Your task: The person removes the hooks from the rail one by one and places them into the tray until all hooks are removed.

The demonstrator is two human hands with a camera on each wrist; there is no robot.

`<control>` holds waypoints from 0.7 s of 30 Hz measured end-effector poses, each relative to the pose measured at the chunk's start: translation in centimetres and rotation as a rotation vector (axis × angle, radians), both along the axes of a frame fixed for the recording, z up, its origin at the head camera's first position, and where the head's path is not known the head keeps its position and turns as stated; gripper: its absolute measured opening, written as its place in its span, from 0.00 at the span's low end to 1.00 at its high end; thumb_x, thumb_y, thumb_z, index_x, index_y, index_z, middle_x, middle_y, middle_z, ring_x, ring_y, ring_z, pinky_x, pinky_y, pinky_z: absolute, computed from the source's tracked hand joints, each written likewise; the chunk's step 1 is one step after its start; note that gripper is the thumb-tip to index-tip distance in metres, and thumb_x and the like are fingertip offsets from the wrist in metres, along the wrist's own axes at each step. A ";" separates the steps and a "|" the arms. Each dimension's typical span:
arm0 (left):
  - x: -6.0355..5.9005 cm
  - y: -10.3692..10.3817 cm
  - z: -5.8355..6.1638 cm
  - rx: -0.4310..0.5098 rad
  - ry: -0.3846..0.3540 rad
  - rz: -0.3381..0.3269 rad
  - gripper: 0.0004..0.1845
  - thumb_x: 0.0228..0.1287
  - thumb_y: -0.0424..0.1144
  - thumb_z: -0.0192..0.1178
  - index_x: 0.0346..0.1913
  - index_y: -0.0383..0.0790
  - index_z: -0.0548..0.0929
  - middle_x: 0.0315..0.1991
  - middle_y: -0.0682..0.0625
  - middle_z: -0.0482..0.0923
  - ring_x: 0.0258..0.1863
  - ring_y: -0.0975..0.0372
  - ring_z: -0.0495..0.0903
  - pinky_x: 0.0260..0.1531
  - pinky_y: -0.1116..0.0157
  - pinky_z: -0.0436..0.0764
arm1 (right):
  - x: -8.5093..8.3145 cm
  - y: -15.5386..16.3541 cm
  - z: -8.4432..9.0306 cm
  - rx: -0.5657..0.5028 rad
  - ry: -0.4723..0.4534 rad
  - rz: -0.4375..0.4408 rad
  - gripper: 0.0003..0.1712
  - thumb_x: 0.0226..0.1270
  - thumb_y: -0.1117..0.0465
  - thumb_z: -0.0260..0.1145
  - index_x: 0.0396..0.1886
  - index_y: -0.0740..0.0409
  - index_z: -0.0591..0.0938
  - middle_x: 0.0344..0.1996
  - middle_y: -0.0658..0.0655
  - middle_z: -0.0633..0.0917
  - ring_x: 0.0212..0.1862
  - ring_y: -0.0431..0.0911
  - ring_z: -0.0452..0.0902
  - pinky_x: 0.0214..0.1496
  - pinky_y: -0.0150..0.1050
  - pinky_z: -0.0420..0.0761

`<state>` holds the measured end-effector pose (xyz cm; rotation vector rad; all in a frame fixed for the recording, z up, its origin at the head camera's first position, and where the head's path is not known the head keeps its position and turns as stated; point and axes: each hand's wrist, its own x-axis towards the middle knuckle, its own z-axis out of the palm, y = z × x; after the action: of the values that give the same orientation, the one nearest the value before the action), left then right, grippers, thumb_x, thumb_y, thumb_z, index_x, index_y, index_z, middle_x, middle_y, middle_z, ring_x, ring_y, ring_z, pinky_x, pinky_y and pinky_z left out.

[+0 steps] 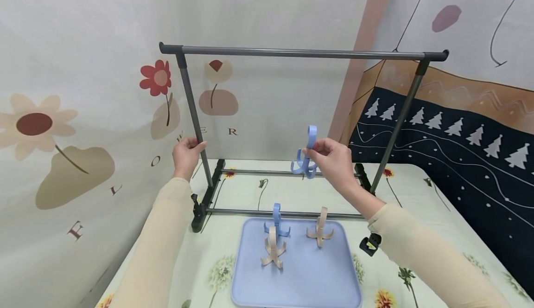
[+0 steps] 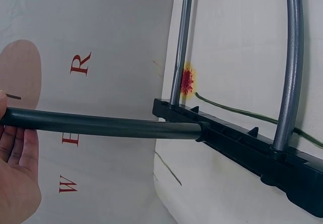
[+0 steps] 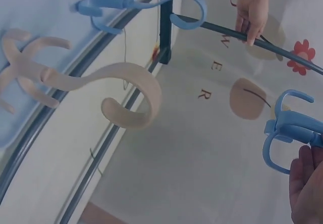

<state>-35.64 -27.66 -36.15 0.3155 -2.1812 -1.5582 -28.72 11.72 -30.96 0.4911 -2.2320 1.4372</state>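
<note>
My right hand (image 1: 335, 164) pinches a blue multi-pronged hanging hook (image 1: 311, 136) in the air below the rack's top bar (image 1: 292, 53). Its curved end points up and its prongs hang beneath my fingers. With my left hand (image 1: 186, 157) I hold the left upright post (image 1: 191, 99) of the grey rack, thumb on one side and fingers on the other, as the left wrist view shows on the post (image 2: 111, 124). Another blue hook (image 1: 276, 214) and two beige hooks, one nearer (image 1: 272, 243) and one to the right (image 1: 321, 227), stand on the blue tray (image 1: 317, 280).
The rack's black left foot (image 1: 202, 210) and lower front rod (image 1: 242, 213) stand behind the tray on a flower-print cloth (image 1: 200, 271). Its right post (image 1: 400, 118) rises beyond my right forearm. A printed curtain (image 1: 104, 127) hangs on the left and behind.
</note>
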 end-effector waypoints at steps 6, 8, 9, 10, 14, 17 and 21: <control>0.0 0.0 -0.1 -0.006 0.001 0.001 0.21 0.69 0.47 0.63 0.55 0.35 0.78 0.52 0.43 0.79 0.53 0.53 0.76 0.58 0.55 0.71 | 1.0 0.0 -1.0 0.047 -0.006 0.032 0.08 0.64 0.58 0.73 0.35 0.58 0.86 0.28 0.52 0.87 0.34 0.48 0.84 0.38 0.39 0.81; 0.0 0.0 -0.1 -0.013 0.001 0.001 0.21 0.69 0.47 0.63 0.55 0.35 0.78 0.52 0.43 0.79 0.53 0.53 0.76 0.58 0.56 0.72 | 1.3 0.1 -1.4 0.054 -0.012 0.066 0.07 0.64 0.59 0.73 0.35 0.58 0.86 0.28 0.52 0.88 0.34 0.47 0.85 0.39 0.37 0.82; 0.0 0.0 -0.1 -0.017 0.000 0.001 0.21 0.69 0.47 0.63 0.55 0.35 0.78 0.52 0.43 0.79 0.53 0.53 0.76 0.58 0.56 0.72 | 1.5 0.2 -1.6 0.056 -0.017 0.081 0.06 0.64 0.59 0.73 0.34 0.58 0.86 0.28 0.52 0.88 0.34 0.46 0.85 0.39 0.36 0.82; 0.0 0.0 -0.1 -0.019 -0.001 0.002 0.21 0.69 0.47 0.63 0.56 0.36 0.78 0.52 0.44 0.79 0.53 0.54 0.76 0.58 0.56 0.72 | 1.7 0.2 -1.9 0.056 -0.023 0.098 0.06 0.64 0.60 0.73 0.34 0.58 0.86 0.28 0.51 0.88 0.33 0.46 0.85 0.39 0.36 0.82; 0.0 0.0 0.0 -0.020 -0.002 -0.001 0.21 0.69 0.47 0.63 0.56 0.36 0.78 0.52 0.44 0.79 0.53 0.54 0.77 0.58 0.56 0.72 | 2.4 0.5 -2.9 0.064 -0.056 0.136 0.05 0.63 0.61 0.73 0.35 0.57 0.86 0.29 0.50 0.88 0.33 0.44 0.85 0.38 0.34 0.81; 0.0 0.0 0.0 -0.014 0.001 -0.005 0.21 0.69 0.47 0.63 0.56 0.36 0.78 0.52 0.44 0.79 0.53 0.54 0.76 0.58 0.56 0.72 | 2.8 0.7 -3.7 0.074 -0.077 0.143 0.05 0.62 0.61 0.74 0.34 0.56 0.86 0.28 0.49 0.87 0.34 0.45 0.84 0.37 0.34 0.81; 0.0 0.0 -0.2 -0.012 -0.005 -0.005 0.21 0.69 0.48 0.63 0.56 0.36 0.78 0.52 0.44 0.78 0.53 0.54 0.76 0.58 0.56 0.72 | 3.4 1.0 -4.6 0.086 -0.108 0.170 0.04 0.61 0.61 0.75 0.32 0.54 0.86 0.28 0.48 0.87 0.35 0.45 0.84 0.36 0.36 0.80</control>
<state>-35.68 -27.70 -36.30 0.3103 -2.1956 -1.5477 -25.33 12.68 -35.53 0.6595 -2.3946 1.4876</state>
